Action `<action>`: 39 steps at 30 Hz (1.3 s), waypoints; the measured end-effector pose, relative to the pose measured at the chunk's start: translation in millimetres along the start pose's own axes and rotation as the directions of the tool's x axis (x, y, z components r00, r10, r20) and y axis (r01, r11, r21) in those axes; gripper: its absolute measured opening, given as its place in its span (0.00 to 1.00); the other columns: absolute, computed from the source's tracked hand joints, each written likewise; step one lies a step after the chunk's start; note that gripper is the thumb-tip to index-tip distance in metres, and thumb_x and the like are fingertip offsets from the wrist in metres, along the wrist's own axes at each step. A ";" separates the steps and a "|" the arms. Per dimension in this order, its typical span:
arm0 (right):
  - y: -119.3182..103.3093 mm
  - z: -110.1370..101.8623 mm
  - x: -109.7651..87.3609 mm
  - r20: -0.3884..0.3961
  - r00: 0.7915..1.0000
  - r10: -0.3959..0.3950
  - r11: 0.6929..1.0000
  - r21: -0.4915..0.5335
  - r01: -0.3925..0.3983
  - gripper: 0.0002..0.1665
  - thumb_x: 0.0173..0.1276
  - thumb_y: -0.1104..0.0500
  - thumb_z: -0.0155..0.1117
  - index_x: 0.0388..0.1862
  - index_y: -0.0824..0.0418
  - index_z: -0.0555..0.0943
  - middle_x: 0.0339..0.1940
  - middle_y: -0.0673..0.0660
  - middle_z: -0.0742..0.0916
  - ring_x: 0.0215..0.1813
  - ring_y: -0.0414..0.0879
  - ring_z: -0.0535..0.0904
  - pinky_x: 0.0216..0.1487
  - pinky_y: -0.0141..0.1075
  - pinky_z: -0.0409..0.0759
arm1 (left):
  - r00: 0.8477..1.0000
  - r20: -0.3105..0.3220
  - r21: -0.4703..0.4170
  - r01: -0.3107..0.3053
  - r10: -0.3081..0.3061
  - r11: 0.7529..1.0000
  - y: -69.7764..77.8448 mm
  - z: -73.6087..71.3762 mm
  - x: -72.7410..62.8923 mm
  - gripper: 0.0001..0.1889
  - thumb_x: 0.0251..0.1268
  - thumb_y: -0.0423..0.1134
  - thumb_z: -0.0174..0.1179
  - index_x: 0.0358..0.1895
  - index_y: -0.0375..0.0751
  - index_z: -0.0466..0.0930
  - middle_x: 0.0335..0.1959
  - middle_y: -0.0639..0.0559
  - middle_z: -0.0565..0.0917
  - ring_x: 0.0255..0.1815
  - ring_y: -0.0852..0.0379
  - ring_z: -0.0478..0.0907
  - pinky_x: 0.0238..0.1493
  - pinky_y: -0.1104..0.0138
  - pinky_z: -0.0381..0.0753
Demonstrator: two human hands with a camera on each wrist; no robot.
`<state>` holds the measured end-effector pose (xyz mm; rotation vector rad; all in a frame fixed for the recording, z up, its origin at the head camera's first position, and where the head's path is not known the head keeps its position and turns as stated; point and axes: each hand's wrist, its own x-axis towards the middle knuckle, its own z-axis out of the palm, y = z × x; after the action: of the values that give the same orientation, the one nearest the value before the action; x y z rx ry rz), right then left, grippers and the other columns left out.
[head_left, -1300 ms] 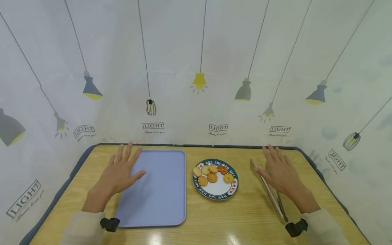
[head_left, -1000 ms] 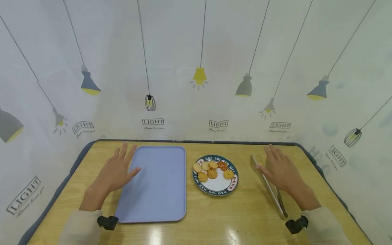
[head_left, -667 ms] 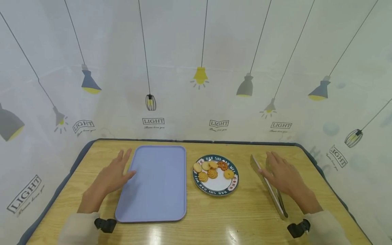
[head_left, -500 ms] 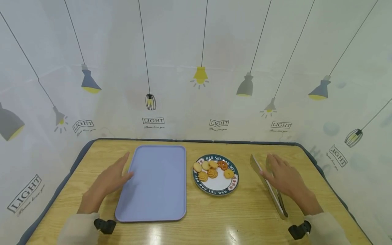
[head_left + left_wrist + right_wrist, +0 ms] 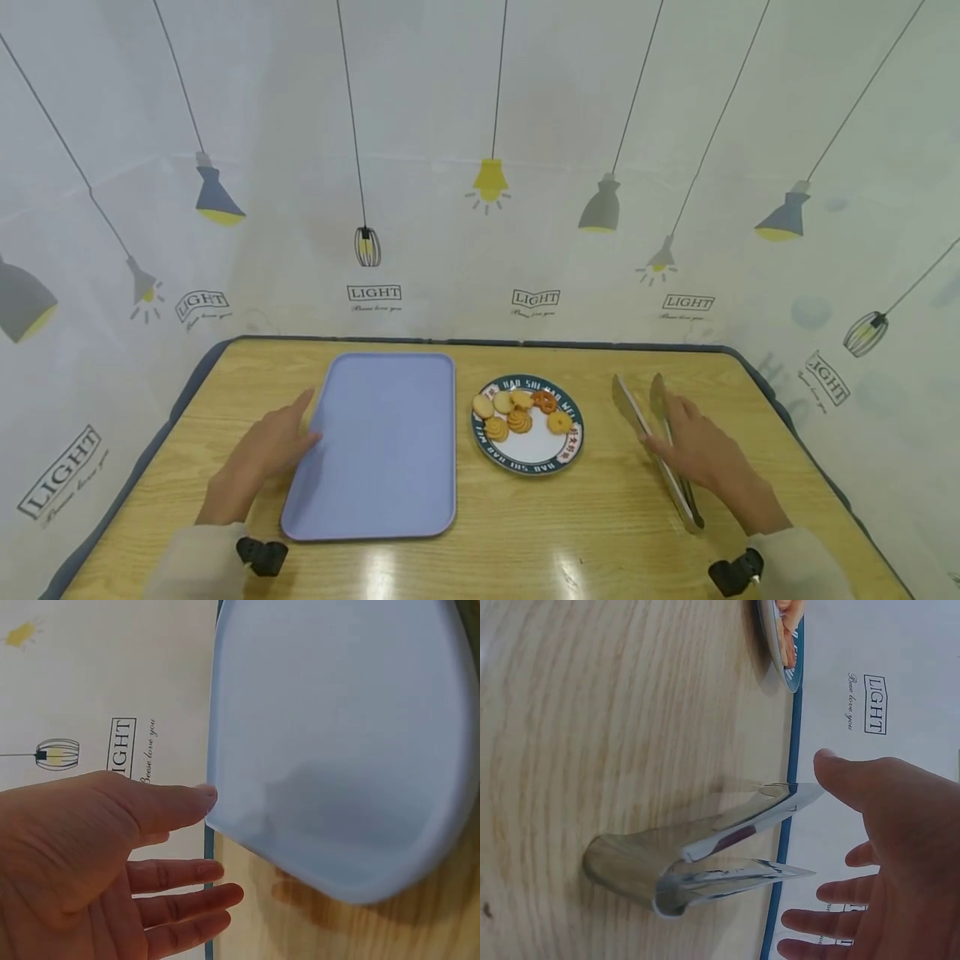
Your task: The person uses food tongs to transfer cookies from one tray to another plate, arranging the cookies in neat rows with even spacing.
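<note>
My left hand (image 5: 266,446) is at the left edge of a lavender tray (image 5: 375,450), its thumb overlapping the rim in the head view. In the left wrist view the fingers of that hand (image 5: 184,907) are spread apart from the thumb, with nothing between them. On the right, my right hand (image 5: 701,446) hovers over metal tongs (image 5: 667,475) that lie with their arms parted toward the far side. The right wrist view shows thumb and fingers extended beyond the tips of the tongs (image 5: 727,832), holding nothing.
Between tray and tongs stands a round plate (image 5: 528,458) with a green patterned rim. Cookies (image 5: 519,419) and a pretzel (image 5: 544,402) sit on it. A wooden table (image 5: 517,525) carries everything, and a pale curtain (image 5: 435,167) printed with lamps hangs behind and at both sides.
Both hands have come down and back a little toward me. The left hand has shifted left from over the tray to its edge; the right has settled lower over the tongs.
</note>
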<state>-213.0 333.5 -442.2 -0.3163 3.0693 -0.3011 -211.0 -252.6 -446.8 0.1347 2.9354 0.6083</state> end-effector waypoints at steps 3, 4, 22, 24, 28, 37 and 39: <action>2.5 4.2 -0.2 0.044 0.998 0.036 0.999 0.026 -0.037 0.57 0.71 0.35 0.55 0.75 0.77 0.48 0.69 0.83 0.62 0.57 0.77 0.73 0.45 0.62 0.76 | 1.000 0.012 0.017 0.023 -0.023 1.000 0.2 1.7 1.0 0.37 0.69 0.39 0.57 0.73 0.23 0.52 0.62 0.19 0.70 0.61 0.25 0.71 0.59 0.40 0.70; 3.1 5.8 -0.2 0.058 0.997 0.049 0.998 0.036 -0.051 0.57 0.71 0.34 0.55 0.76 0.76 0.48 0.70 0.83 0.62 0.58 0.78 0.72 0.46 0.63 0.75 | 0.999 0.016 0.022 0.030 -0.030 0.999 0.2 2.6 1.0 0.37 0.69 0.39 0.57 0.73 0.22 0.52 0.62 0.19 0.69 0.62 0.25 0.69 0.59 0.39 0.70; 1.8 14.6 -0.9 0.149 0.975 0.164 0.979 0.094 -0.179 0.58 0.71 0.38 0.58 0.76 0.76 0.42 0.41 0.77 0.83 0.26 0.53 0.81 0.24 0.45 0.75 | 0.992 0.087 -0.002 0.093 -0.093 0.996 -5.9 11.8 3.1 0.21 0.68 0.38 0.57 0.54 0.20 0.73 0.38 0.37 0.82 0.34 0.50 0.77 0.38 0.56 0.78; 1.7 15.8 -0.4 0.147 0.974 0.174 0.977 0.101 -0.190 0.57 0.71 0.40 0.59 0.75 0.77 0.44 0.41 0.78 0.83 0.26 0.53 0.81 0.24 0.45 0.76 | 0.990 0.094 -0.009 0.102 -0.101 0.995 -5.2 11.3 3.1 0.20 0.68 0.37 0.57 0.52 0.21 0.73 0.34 0.42 0.81 0.32 0.52 0.76 0.35 0.58 0.77; 2.1 17.6 0.6 0.142 0.972 0.186 0.973 0.114 -0.203 0.54 0.71 0.43 0.59 0.74 0.78 0.45 0.43 0.80 0.81 0.29 0.55 0.82 0.26 0.46 0.77 | 0.988 0.103 -0.021 0.119 -0.116 0.993 -4.0 11.9 4.6 0.19 0.68 0.36 0.57 0.52 0.21 0.72 0.34 0.41 0.81 0.33 0.51 0.76 0.35 0.58 0.77; 4.4 19.1 -1.0 0.087 0.987 0.135 0.972 0.182 -0.149 0.43 0.73 0.51 0.55 0.71 0.78 0.50 0.41 0.75 0.81 0.29 0.52 0.79 0.25 0.44 0.75 | 0.978 0.135 -0.042 0.163 -0.156 0.986 -4.6 12.4 5.8 0.14 0.69 0.33 0.56 0.47 0.21 0.74 0.33 0.42 0.80 0.32 0.51 0.76 0.33 0.61 0.76; 4.9 18.3 -0.4 0.044 0.993 0.111 0.974 0.191 -0.117 0.37 0.74 0.53 0.53 0.67 0.78 0.54 0.37 0.71 0.81 0.27 0.51 0.77 0.25 0.43 0.74 | 0.976 0.142 -0.049 0.171 -0.163 0.984 -4.7 12.5 5.6 0.14 0.69 0.34 0.56 0.47 0.22 0.74 0.32 0.42 0.80 0.32 0.52 0.76 0.32 0.62 0.76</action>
<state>-212.5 334.9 -461.1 -0.1339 2.9780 -0.5774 -214.9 -251.4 -460.8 -0.0734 2.7562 0.6355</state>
